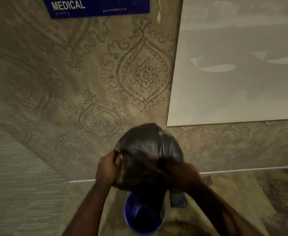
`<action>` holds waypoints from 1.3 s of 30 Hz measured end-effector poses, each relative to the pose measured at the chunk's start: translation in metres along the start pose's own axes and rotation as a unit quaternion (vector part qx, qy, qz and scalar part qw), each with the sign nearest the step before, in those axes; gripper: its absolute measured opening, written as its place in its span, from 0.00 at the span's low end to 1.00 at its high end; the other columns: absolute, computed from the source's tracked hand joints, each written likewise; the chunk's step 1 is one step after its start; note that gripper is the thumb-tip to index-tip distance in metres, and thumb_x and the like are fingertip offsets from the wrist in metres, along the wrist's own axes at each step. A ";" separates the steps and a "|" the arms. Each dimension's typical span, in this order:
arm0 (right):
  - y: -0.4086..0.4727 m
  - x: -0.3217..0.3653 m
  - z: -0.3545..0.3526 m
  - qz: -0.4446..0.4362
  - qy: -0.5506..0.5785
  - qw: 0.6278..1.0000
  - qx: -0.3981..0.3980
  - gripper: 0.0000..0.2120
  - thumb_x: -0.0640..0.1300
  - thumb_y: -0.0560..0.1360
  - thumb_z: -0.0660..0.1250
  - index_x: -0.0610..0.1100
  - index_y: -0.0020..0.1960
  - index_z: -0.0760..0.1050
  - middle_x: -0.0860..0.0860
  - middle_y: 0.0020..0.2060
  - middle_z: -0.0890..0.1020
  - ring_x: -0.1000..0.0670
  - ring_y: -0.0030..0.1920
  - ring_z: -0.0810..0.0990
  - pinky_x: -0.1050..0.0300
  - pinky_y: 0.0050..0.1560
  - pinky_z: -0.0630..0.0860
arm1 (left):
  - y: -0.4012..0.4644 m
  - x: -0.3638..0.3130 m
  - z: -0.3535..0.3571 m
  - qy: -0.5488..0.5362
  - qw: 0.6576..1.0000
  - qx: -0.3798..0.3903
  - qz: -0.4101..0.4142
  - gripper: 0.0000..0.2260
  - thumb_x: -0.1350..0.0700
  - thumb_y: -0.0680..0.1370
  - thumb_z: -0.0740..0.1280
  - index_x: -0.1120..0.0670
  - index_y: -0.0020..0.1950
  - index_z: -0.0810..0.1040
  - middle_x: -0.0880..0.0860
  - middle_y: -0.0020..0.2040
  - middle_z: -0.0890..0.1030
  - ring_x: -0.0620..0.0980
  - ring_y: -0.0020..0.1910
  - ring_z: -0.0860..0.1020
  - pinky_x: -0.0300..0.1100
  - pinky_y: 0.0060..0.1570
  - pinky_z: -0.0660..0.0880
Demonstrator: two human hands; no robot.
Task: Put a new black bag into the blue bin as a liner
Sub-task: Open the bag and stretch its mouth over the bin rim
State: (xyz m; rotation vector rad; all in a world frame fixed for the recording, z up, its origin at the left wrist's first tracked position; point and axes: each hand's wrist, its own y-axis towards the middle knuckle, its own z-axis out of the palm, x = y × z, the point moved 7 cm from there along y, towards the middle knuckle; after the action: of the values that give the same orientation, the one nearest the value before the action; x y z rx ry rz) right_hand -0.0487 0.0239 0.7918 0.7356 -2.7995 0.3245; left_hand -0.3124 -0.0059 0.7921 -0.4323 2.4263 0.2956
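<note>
So both hands were clamped on the black bag [146,154], held up above the blue bin [144,217]. The left hand [108,169] had its fingers curled tight into the bag's left edge; the right hand [185,178] was blurry but looked bunched into the plastic on the other side. One loose end of the bag dangled down into the bin's open mouth, the rest was puffed up like a balloon above it.

My guess is that thin plastic weighs next to nothing, goes floppy, clings to itself and slides between fingers. Best hold would be the open rim, pinched on opposite sides, so it can be spread over the bin's lip.

The bin stood on a mottled tiled floor [242,193] right by a wall [105,82] with a damask pattern, a pale glossy panel [238,82] beside it and a blue MEDICAL sign [97,6] up top.
</note>
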 end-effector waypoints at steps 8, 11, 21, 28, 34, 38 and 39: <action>0.007 -0.047 -0.020 0.107 0.109 0.984 -0.092 0.07 0.48 0.71 0.65 0.54 0.48 0.80 0.54 0.44 0.83 0.50 0.46 0.82 0.59 0.40 0.72 | -0.005 0.016 -0.008 -0.014 1.000 -0.023 -0.003 0.10 0.67 0.70 0.66 0.54 0.44 0.83 0.52 0.39 0.85 0.48 0.39 0.80 0.37 0.41 0.71; 0.012 -0.049 -0.054 0.163 0.166 0.948 -0.218 0.09 0.40 0.69 0.63 0.51 0.43 0.79 0.53 0.38 0.83 0.48 0.40 0.81 0.59 0.36 0.71 | -0.004 0.009 -0.024 -0.064 0.995 -0.080 -0.012 0.09 0.66 0.71 0.66 0.54 0.45 0.81 0.53 0.39 0.83 0.53 0.41 0.82 0.38 0.41 0.70; 0.019 0.014 -0.092 -0.064 0.095 0.956 -0.272 0.14 0.50 0.69 0.64 0.53 0.53 0.81 0.54 0.47 0.85 0.50 0.48 0.82 0.57 0.43 0.76 | -0.008 -0.069 0.006 0.212 0.966 -0.043 0.142 0.28 0.35 0.69 0.65 0.43 0.68 0.71 0.47 0.65 0.76 0.50 0.66 0.71 0.56 0.67 0.50; 0.010 -0.012 -0.073 -0.035 -0.048 0.984 -0.169 0.24 0.52 0.65 0.77 0.47 0.59 0.78 0.49 0.50 0.82 0.45 0.46 0.82 0.54 0.42 0.79 | 0.011 -0.075 -0.022 0.108 0.975 -0.102 0.165 0.09 0.57 0.71 0.66 0.49 0.48 0.81 0.49 0.42 0.84 0.53 0.42 0.82 0.44 0.50 0.71; -0.001 -0.060 -0.042 0.197 -0.079 0.973 -0.091 0.06 0.42 0.71 0.65 0.44 0.46 0.79 0.46 0.44 0.83 0.44 0.44 0.82 0.53 0.43 0.78 | 0.016 -0.062 -0.042 0.090 0.977 -0.137 0.137 0.10 0.56 0.72 0.64 0.48 0.51 0.80 0.50 0.45 0.83 0.54 0.42 0.81 0.40 0.38 0.71; -0.006 -0.079 -0.030 0.286 0.069 0.950 -0.101 0.08 0.39 0.74 0.60 0.43 0.49 0.77 0.42 0.47 0.82 0.40 0.47 0.82 0.51 0.45 0.77 | 0.015 -0.046 -0.057 0.097 0.981 -0.145 0.081 0.09 0.57 0.74 0.63 0.48 0.52 0.79 0.51 0.43 0.83 0.55 0.41 0.81 0.40 0.37 0.69; -0.004 -0.076 -0.037 0.280 0.073 0.947 -0.139 0.09 0.38 0.74 0.59 0.43 0.49 0.76 0.42 0.46 0.83 0.40 0.45 0.82 0.52 0.42 0.75 | 0.015 -0.045 -0.064 0.097 0.980 -0.158 0.070 0.10 0.58 0.75 0.63 0.49 0.53 0.79 0.52 0.42 0.84 0.56 0.41 0.81 0.42 0.38 0.70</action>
State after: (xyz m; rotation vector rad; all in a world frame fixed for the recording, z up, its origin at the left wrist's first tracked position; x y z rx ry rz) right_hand 0.0241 0.0645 0.8066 -0.1502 -2.7712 0.0625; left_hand -0.3209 -0.0016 0.8709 -0.4446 2.6142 0.7375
